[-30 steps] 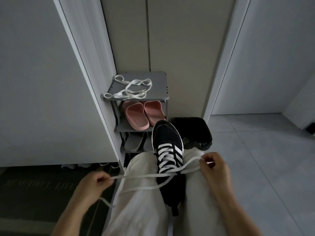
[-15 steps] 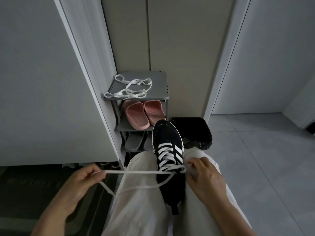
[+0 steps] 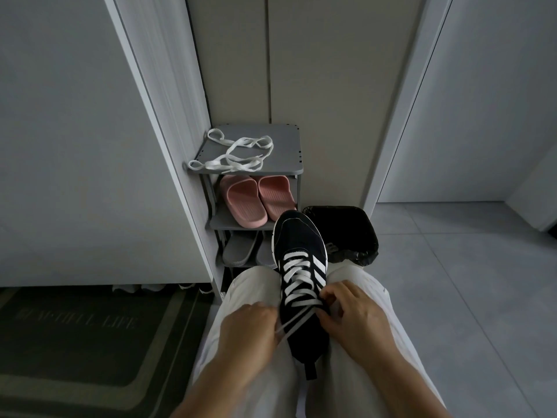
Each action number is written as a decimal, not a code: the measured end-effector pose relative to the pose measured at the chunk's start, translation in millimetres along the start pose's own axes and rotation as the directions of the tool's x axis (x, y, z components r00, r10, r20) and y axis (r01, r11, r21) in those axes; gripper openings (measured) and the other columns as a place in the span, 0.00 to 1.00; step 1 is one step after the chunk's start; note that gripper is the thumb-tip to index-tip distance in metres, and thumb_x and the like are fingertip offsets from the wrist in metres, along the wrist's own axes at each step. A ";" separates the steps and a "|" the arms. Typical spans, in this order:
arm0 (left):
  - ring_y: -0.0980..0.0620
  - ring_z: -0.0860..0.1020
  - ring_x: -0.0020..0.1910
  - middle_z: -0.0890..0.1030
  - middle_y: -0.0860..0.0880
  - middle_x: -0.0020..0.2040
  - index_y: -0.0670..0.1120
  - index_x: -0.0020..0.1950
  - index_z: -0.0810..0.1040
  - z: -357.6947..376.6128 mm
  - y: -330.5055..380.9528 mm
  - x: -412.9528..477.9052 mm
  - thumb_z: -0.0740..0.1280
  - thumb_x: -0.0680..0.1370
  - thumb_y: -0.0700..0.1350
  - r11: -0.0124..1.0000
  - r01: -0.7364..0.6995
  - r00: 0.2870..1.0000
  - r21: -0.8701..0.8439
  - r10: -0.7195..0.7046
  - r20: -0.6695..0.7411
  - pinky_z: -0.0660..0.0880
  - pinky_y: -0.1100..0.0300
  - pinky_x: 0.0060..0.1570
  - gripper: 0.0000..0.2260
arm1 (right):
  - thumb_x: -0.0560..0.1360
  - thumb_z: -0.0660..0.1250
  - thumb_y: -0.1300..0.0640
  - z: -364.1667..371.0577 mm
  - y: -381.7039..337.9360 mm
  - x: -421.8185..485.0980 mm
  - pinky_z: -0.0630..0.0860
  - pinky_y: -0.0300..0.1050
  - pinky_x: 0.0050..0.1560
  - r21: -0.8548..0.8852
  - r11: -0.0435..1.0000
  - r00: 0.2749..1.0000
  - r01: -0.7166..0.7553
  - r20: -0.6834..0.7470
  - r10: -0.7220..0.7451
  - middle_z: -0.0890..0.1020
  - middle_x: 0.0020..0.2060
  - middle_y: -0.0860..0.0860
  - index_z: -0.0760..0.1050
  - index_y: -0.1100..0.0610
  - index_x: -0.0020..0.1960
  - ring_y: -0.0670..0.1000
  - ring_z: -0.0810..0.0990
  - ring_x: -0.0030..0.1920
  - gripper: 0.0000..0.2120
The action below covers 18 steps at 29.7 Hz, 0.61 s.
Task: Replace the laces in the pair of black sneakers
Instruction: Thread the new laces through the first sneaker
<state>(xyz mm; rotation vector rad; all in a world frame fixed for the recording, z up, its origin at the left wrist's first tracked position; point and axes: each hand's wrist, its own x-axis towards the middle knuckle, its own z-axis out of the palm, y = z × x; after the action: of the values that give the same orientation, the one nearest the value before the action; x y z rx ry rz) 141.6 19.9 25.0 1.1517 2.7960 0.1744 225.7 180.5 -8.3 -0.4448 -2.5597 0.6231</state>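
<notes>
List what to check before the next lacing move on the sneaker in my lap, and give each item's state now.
1. Sneaker wedged between the thighs, toe pointing away: ok.
2. White lace crossed flat through the lower rows: ok.
3. Left hand grips the loose lace strands: ok.
4. Right hand at the upper right eyelets, holding a lace end: cannot tell.
5. Spare laces lying on top of the shoe rack: ok.
6. Second sneaker located: cannot tell, not in view.

Dim hallway, grey tiled floor (image 3: 452, 282)
</notes>
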 end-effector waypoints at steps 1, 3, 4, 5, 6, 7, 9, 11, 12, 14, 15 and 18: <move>0.51 0.74 0.54 0.75 0.51 0.53 0.48 0.54 0.74 -7.0 -3.7 0.0 0.61 0.78 0.49 1.000 0.023 0.999 0.018 -0.023 -0.032 0.66 0.61 0.46 0.08 | 0.63 0.70 0.49 -0.1 1.3 0.2 0.60 0.22 0.31 -0.001 1.000 1.000 0.002 0.000 -0.002 0.75 0.36 0.41 0.74 0.48 0.42 0.39 0.68 0.34 0.09; 0.50 0.76 0.45 0.76 0.50 0.44 0.48 0.44 0.76 -19.1 -11.1 -4.5 0.71 0.71 0.47 0.993 -0.053 0.970 0.108 0.076 -0.229 0.69 0.58 0.42 0.06 | 0.63 0.73 0.51 -0.7 1.6 -0.1 0.63 0.24 0.31 0.009 1.000 1.000 0.014 0.004 -0.014 0.75 0.36 0.41 0.74 0.48 0.42 0.39 0.68 0.34 0.10; 0.50 0.76 0.37 0.75 0.50 0.38 0.48 0.36 0.76 -22.9 -13.6 -7.3 0.77 0.63 0.46 0.996 -0.069 0.961 0.055 0.082 -0.266 0.69 0.58 0.36 0.11 | 0.64 0.72 0.52 -0.7 0.8 -0.6 0.64 0.25 0.31 0.028 0.999 0.999 0.035 0.003 -0.035 0.74 0.36 0.40 0.74 0.48 0.43 0.37 0.68 0.34 0.10; 0.51 0.74 0.32 0.73 0.51 0.33 0.48 0.30 0.74 -22.4 -16.7 -8.3 0.81 0.56 0.44 0.993 -0.117 0.951 -0.006 0.110 -0.289 0.68 0.60 0.32 0.16 | 0.65 0.71 0.53 -0.6 -1.1 -1.0 0.65 0.25 0.33 0.061 0.996 0.998 0.064 -0.002 -0.064 0.72 0.37 0.39 0.73 0.48 0.44 0.35 0.68 0.34 0.10; 0.53 0.72 0.31 0.71 0.52 0.32 0.48 0.28 0.73 -21.1 -20.4 -8.1 0.82 0.53 0.44 0.987 -0.154 0.939 -0.039 0.134 -0.316 0.67 0.63 0.31 0.18 | 0.67 0.69 0.54 -0.8 -3.8 -1.7 0.65 0.23 0.35 0.101 0.990 0.996 0.094 -0.006 -0.094 0.71 0.37 0.38 0.73 0.47 0.45 0.33 0.69 0.36 0.08; 0.55 0.72 0.31 0.71 0.54 0.33 0.50 0.28 0.73 -19.0 -24.8 -8.8 0.82 0.53 0.45 0.983 -0.172 0.938 -0.064 0.143 -0.315 0.66 0.67 0.32 0.18 | 0.68 0.67 0.53 -0.8 -6.1 -2.5 0.65 0.20 0.37 0.138 0.983 0.992 0.125 -0.011 -0.124 0.70 0.38 0.36 0.74 0.47 0.46 0.29 0.69 0.37 0.07; 0.62 0.69 0.34 0.71 0.60 0.33 0.54 0.31 0.72 -19.6 -28.2 -16.6 0.81 0.55 0.50 0.964 -0.232 0.947 -0.132 0.193 -0.257 0.61 0.73 0.36 0.17 | 0.70 0.64 0.51 -0.9 -10.6 -3.8 0.64 0.18 0.39 0.182 0.969 0.986 0.167 -0.016 -0.167 0.69 0.40 0.35 0.76 0.47 0.48 0.26 0.68 0.38 0.07; 0.66 0.66 0.34 0.68 0.63 0.32 0.56 0.34 0.71 -14.5 -31.9 -22.7 0.74 0.63 0.56 0.939 -0.279 0.948 -0.201 0.235 -0.215 0.61 0.73 0.41 0.13 | 0.71 0.63 0.48 -0.8 -15.3 -4.8 0.66 0.20 0.38 0.200 0.962 0.981 0.188 0.005 -0.193 0.70 0.40 0.35 0.75 0.45 0.52 0.29 0.69 0.37 0.10; 0.66 0.67 0.33 0.67 0.64 0.31 0.57 0.35 0.70 -12.5 -32.3 -26.2 0.69 0.67 0.57 0.931 -0.294 0.947 -0.216 0.252 -0.201 0.62 0.72 0.43 0.09 | 0.71 0.63 0.48 0.0 -18.2 -4.6 0.67 0.22 0.38 0.212 0.957 0.978 0.197 0.020 -0.206 0.71 0.39 0.36 0.74 0.44 0.54 0.32 0.71 0.37 0.12; 0.65 0.68 0.34 0.68 0.63 0.31 0.57 0.36 0.70 -13.1 -29.8 -28.7 0.62 0.70 0.56 0.919 -0.344 0.927 -0.190 0.302 -0.221 0.63 0.72 0.41 0.05 | 0.71 0.63 0.48 4.8 -25.5 -4.1 0.73 0.29 0.37 0.233 0.943 0.967 0.236 0.043 -0.252 0.77 0.39 0.40 0.75 0.45 0.55 0.38 0.75 0.37 0.13; 0.64 0.67 0.35 0.69 0.62 0.32 0.56 0.37 0.70 -14.3 -28.5 -28.5 0.61 0.70 0.55 0.916 -0.364 0.915 -0.166 0.319 -0.249 0.63 0.71 0.41 0.04 | 0.71 0.64 0.49 7.8 -29.7 -4.0 0.74 0.32 0.36 0.231 0.934 0.956 0.274 0.039 -0.290 0.78 0.39 0.42 0.77 0.46 0.53 0.40 0.77 0.38 0.11; 0.63 0.69 0.34 0.73 0.59 0.32 0.56 0.37 0.75 -18.2 -32.7 -24.4 0.60 0.70 0.54 0.926 -0.355 0.900 -0.130 0.301 -0.316 0.61 0.69 0.41 0.06 | 0.70 0.65 0.52 14.3 -35.3 -3.8 0.71 0.32 0.34 0.166 0.917 0.931 0.364 -0.045 -0.362 0.78 0.36 0.43 0.81 0.50 0.44 0.41 0.76 0.37 0.07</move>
<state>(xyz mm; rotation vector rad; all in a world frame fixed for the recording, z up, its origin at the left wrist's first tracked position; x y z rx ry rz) 133.4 -21.5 39.6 1.6628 2.7126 0.6726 214.7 144.1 -3.4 0.0869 -2.4573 0.6880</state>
